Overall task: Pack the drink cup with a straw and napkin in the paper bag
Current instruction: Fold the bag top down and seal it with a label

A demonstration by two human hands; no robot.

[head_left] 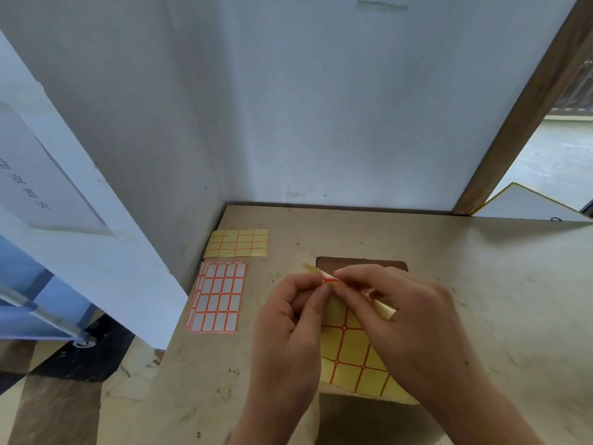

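1. I see both hands meeting over a worn beige tabletop (481, 268), near its middle.
2. The left hand (288, 316) and right hand (394, 309) together pinch a yellow label sheet with an orange grid (353, 358); its top edge is curled over between them, its lower part lying on the tabletop.
3. The left fingers (316, 305) are clenched on the sheet's curled corner; the right fingers (349, 284) grasp the fold just beside them, touching.
4. A dark brown rectangular recess (353, 263) lies just behind the hands, partly hidden by them.
5. To the left lie a stack of white labels with orange borders (218, 298) and, behind it, a second yellow label sheet (237, 243).
6. I cannot see any drink cup, straw, napkin or paper bag.
7. A pale wall (321, 107) stands behind the tabletop.
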